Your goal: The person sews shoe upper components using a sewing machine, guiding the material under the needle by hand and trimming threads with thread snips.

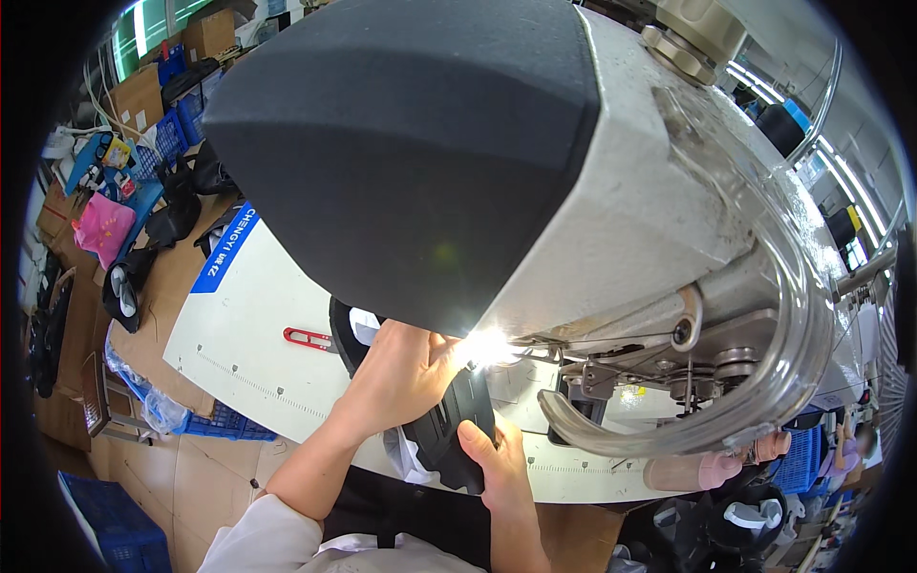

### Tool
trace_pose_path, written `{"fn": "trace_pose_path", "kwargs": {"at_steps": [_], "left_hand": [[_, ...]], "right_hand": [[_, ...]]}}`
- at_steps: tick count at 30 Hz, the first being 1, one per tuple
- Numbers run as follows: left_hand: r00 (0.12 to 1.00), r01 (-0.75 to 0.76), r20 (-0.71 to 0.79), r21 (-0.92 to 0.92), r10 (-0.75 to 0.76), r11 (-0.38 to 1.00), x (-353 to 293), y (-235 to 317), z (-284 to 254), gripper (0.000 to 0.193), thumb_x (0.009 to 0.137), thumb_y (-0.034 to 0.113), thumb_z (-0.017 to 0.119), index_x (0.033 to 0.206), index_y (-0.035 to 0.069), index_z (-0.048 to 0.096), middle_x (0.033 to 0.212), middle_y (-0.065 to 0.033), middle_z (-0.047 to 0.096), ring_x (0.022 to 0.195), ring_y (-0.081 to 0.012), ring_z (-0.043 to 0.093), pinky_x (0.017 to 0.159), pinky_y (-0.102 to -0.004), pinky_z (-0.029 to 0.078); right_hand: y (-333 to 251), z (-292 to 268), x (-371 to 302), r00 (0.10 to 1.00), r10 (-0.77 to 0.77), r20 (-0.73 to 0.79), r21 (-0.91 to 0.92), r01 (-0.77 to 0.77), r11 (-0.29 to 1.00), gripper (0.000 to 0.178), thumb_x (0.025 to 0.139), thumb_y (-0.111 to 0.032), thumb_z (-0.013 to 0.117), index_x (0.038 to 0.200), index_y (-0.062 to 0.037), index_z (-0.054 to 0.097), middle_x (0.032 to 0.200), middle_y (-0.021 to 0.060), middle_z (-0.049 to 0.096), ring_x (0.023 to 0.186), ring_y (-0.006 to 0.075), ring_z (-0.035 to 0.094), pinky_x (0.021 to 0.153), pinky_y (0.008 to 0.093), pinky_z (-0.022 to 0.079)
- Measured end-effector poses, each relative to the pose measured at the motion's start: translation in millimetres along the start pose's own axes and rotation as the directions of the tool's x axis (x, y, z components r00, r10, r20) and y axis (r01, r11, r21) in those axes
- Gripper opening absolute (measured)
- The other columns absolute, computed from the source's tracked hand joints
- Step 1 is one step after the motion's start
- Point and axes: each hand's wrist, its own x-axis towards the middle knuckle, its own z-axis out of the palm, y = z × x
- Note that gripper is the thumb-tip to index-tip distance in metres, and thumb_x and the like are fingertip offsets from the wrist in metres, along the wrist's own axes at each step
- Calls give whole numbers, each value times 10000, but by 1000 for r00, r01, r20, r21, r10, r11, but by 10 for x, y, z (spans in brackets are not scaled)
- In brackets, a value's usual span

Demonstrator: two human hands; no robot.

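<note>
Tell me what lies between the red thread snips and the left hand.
In the head view, black material and a small white patch lie between the red thread snips and left hand.

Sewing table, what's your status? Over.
Left hand on black piece; right hand gripping its right edge. Red snips lying to the left. Dark machine cover hides much of view.

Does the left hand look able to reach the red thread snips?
Probably yes: the red thread snips lie left of the left hand on the white sewing table, with only the black workpiece between.
</note>
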Motion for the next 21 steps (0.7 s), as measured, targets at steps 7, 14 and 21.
{"fn": "trace_pose_path", "kwargs": {"at_steps": [7,14,21], "left_hand": [[1000,-10,-21,-72,8,997,50,24,-7,210,799,-66,647,962,-21,523,750,-101,527,588,-182,494,550,-321,397],[998,66,35,-178,-61,982,61,14,-62,155,834,-51,642,934,-15,530,717,-32,503,593,-86,457,514,-256,366],[967,-193,-245,-559,62,807,-102,-307,149,129,915,-44,609,966,26,513,774,9,531,627,-33,520,535,-178,411]], "right_hand": [[-120,68,-27,999,-8,47,-44,10,999,394,910,-333,650,1027,42,609,798,40,623,624,64,544,528,214,424],[-300,281,-30,995,-92,39,-220,99,971,363,923,-335,640,976,23,609,764,20,602,601,57,518,513,211,402],[-283,213,-37,998,-48,51,-244,59,968,340,931,-321,635,971,16,612,756,10,594,601,49,510,523,209,396]]}}
